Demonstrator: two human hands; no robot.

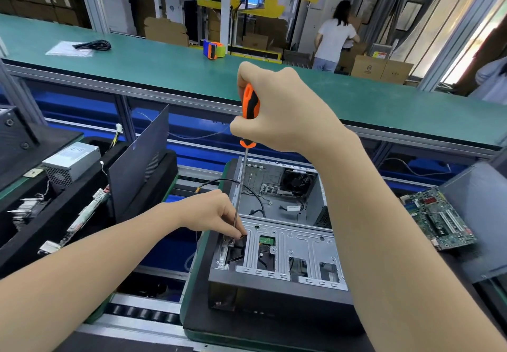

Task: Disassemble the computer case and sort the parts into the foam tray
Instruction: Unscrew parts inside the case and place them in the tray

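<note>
Firmly, the right hand (285, 110) wraps the screwdriver (248, 121) handle, shaft upright. At its tip the left hand (214, 212) pinches the shaft against the bracket (296, 250) of the open case (274, 291). Left, the tray (153, 187) holds a panel (137, 159) and power supply (71, 162).

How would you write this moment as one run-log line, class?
right hand: grips screwdriver handle, shaft upright | left hand: pinches shaft near tip | computer case: open, tip at its metal bracket
</note>
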